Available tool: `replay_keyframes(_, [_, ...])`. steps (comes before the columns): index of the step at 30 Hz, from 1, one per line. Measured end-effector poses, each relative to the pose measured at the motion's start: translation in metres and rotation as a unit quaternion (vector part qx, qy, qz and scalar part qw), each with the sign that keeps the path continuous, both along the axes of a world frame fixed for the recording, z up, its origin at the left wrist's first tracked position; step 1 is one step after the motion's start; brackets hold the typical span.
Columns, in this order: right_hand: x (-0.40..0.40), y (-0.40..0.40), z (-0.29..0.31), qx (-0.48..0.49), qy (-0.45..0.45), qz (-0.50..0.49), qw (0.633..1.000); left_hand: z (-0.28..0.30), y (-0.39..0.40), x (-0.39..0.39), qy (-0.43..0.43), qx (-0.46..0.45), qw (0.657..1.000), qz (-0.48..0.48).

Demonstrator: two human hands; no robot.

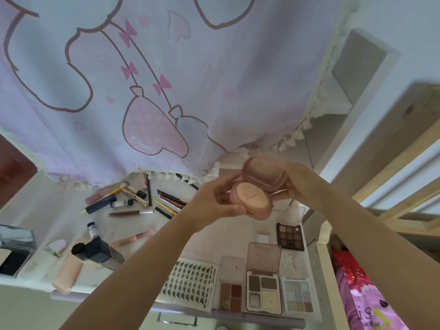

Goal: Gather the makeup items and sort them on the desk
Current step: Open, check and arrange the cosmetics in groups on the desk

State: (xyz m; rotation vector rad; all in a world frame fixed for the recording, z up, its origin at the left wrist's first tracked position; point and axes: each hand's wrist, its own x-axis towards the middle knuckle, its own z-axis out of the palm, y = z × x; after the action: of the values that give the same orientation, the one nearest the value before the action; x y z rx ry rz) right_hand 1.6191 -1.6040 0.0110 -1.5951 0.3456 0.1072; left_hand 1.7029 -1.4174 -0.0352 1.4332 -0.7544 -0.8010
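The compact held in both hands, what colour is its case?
Dusty pink; the open compact holds a peach puff, clearest in the head view.

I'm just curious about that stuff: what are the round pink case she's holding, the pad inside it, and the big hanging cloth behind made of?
The compact, held open in both hands, looks like smooth, slightly see-through pink plastic with a soft sheen. The puff seems a matte peach sponge or fabric pad, with a creased cross on top. The curtain is probably thin woven cloth: it hangs in folds and lets light through.

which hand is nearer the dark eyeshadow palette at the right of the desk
Right. The right hand holds the open compact's lid side, almost directly above the dark palette in the picture. The left hand holds the base, further to the left.
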Motion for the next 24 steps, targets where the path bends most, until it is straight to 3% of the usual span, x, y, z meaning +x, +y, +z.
replay_keyframes(6, [0.011,-0.001,-0.006,0.064,0.007,-0.115,0.991,-0.006,0.001,0.007,0.058,-0.007,0.998,-0.012])
replay_keyframes(12, [0.010,0.009,-0.049,-0.068,0.050,-0.104,0.991,-0.045,0.010,0.001,0.054,0.105,0.993,0.011])
replay_keyframes(18, [0.023,0.020,-0.112,-0.182,0.144,-0.052,0.971,-0.096,0.002,-0.006,-0.141,0.304,0.942,-0.012])
replay_keyframes(24, [0.034,0.015,-0.145,-0.304,0.211,0.016,0.929,-0.133,-0.016,0.002,-0.209,0.388,0.897,-0.035])
